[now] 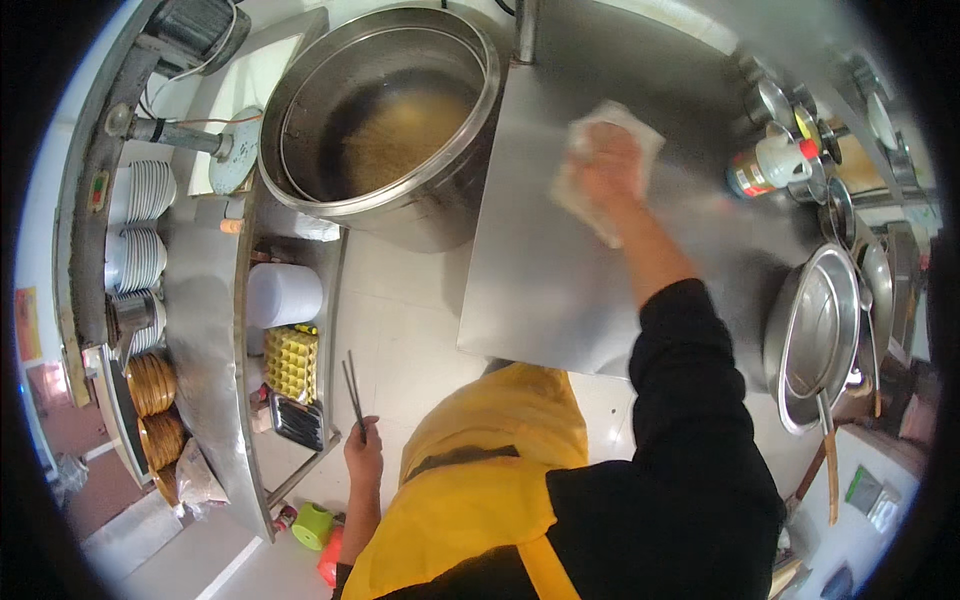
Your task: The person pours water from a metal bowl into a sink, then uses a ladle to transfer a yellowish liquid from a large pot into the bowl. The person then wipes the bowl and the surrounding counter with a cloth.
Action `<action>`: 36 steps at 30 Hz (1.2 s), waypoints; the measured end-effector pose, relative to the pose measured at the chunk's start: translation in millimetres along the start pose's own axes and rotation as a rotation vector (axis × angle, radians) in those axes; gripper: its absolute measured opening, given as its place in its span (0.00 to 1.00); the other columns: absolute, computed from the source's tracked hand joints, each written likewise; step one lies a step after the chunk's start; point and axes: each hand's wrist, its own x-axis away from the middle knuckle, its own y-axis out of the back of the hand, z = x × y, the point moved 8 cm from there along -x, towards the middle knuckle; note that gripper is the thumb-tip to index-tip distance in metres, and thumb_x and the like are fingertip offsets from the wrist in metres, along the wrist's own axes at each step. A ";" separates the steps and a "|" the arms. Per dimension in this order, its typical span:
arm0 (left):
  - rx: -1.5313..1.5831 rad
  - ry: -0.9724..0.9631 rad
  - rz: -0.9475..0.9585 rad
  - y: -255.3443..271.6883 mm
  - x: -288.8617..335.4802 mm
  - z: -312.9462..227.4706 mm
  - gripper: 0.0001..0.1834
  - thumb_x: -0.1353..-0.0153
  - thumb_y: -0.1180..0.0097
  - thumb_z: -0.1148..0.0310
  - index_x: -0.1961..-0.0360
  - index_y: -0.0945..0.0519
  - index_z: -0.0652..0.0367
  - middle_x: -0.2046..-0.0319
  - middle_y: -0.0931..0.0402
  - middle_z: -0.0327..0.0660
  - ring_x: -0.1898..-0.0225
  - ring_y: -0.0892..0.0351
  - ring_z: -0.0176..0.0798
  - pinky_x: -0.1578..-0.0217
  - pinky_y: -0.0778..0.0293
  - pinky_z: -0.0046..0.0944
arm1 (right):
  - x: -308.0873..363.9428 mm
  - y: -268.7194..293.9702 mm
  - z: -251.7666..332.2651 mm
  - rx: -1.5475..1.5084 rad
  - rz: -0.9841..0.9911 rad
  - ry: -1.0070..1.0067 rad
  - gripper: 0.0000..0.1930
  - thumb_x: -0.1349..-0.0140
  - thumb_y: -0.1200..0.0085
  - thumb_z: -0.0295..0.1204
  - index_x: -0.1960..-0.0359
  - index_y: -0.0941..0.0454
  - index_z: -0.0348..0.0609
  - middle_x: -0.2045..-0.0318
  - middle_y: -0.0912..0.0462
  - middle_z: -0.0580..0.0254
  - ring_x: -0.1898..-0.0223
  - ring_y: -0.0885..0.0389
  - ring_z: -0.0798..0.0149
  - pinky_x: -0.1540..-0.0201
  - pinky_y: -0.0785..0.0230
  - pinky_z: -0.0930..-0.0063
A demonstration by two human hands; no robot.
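My right hand (607, 165) presses a pale cloth (645, 135) down on the stainless steel table (545, 290). The cloth sticks out on all sides of the hand, and its fingers are slightly blurred. Down at the left, my left hand (364, 445) is closed round a pair of dark, thin chopsticks (354, 390). They point up and away over the floor, touching nothing else.
Beyond the table's left edge stands a big steel pot (470, 150) with brownish liquid. A jug with a red cap (770, 167) and a steel basin (845, 290) sit at the right. Stacked bowls (145, 190), egg trays (290, 362) and a white tub (285, 295) line the left shelves.
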 end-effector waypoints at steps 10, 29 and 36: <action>-0.158 -0.370 0.042 -84.1 -59.3 -157.0 0.10 0.33 0.52 0.71 0.56 0.22 0.61 0.83 0.30 0.37 0.81 0.30 0.30 0.76 0.33 0.32 | 154.9 21.9 22.3 -0.091 0.285 0.277 0.34 0.34 0.60 0.54 0.30 0.43 0.52 0.27 0.53 0.53 0.26 0.59 0.48 0.26 0.70 0.51; -0.907 -0.298 0.060 -238.2 -71.2 -242.9 0.38 0.38 0.46 0.61 0.30 0.47 0.58 0.41 0.34 0.52 0.46 0.26 0.56 0.52 0.26 0.49 | -221.2 2.9 -263.5 0.090 -0.079 -0.544 0.35 0.35 0.62 0.55 0.34 0.39 0.43 0.33 0.40 0.46 0.30 0.48 0.45 0.30 0.58 0.54; -0.916 -0.255 0.061 -244.9 -70.8 -252.2 0.37 0.37 0.47 0.61 0.30 0.46 0.59 0.43 0.33 0.53 0.50 0.25 0.57 0.54 0.25 0.49 | -219.2 -21.1 -51.3 -0.402 -0.047 0.231 0.36 0.44 0.45 0.48 0.36 0.35 0.44 0.33 0.39 0.50 0.30 0.47 0.51 0.28 0.56 0.60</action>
